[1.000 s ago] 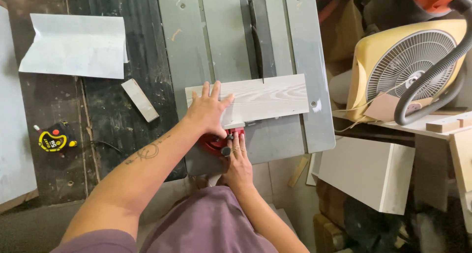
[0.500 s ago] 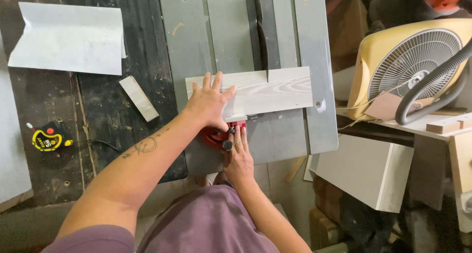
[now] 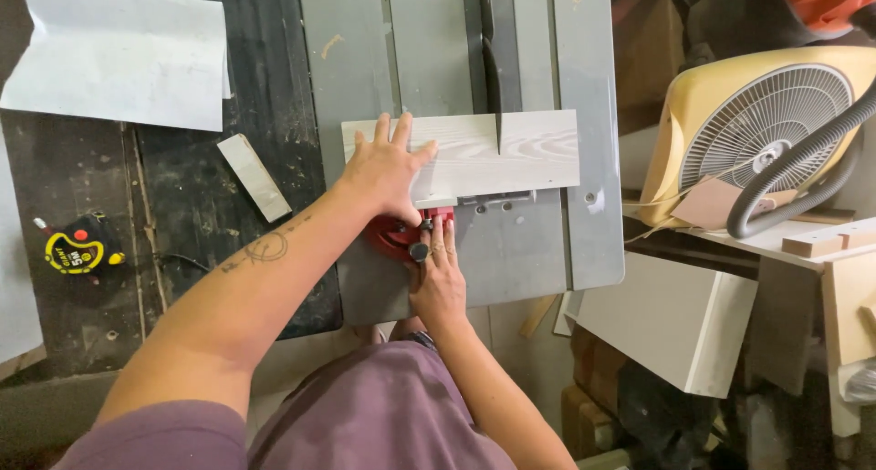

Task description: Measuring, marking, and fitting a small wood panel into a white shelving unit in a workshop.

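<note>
- Leftmost, a yellow-and-black tape measure (image 3: 75, 251) and a folded pale sheet (image 3: 123, 55) are parked on the dark counter (image 3: 182, 187), well apart from the saw.
- A small offcut (image 3: 255, 177) is laid near the saw table's (image 3: 365, 68) left edge, out of the cut line.
- The left hand (image 3: 388, 166) is spread flat, fingers wide, on the grey board (image 3: 474, 155), apparently to pin it down, left of the blade (image 3: 491, 64).
- The right hand (image 3: 438, 278) is rested on the red mitre gauge (image 3: 401, 235), fingers extended, nothing clasped.
- The board is lying across the blade slot, blade partway in.
- A fan (image 3: 757, 132) and hose (image 3: 803, 173) are stowed at right.
</note>
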